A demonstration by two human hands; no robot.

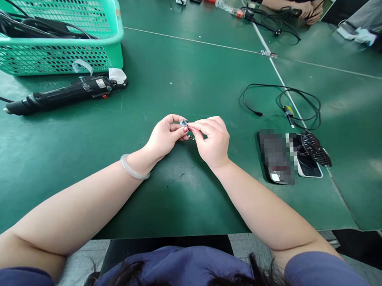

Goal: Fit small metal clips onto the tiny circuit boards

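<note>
Head view: my left hand pinches small part between thumb and fingers; my right hand pinches its edge. Work looks under way: part not set down; how much is finished or left, can't tell. Just below part, tiny metal piece, attachment unclear. Left of part, black power driver lies unheld on bench; right of part, black cable.
</note>
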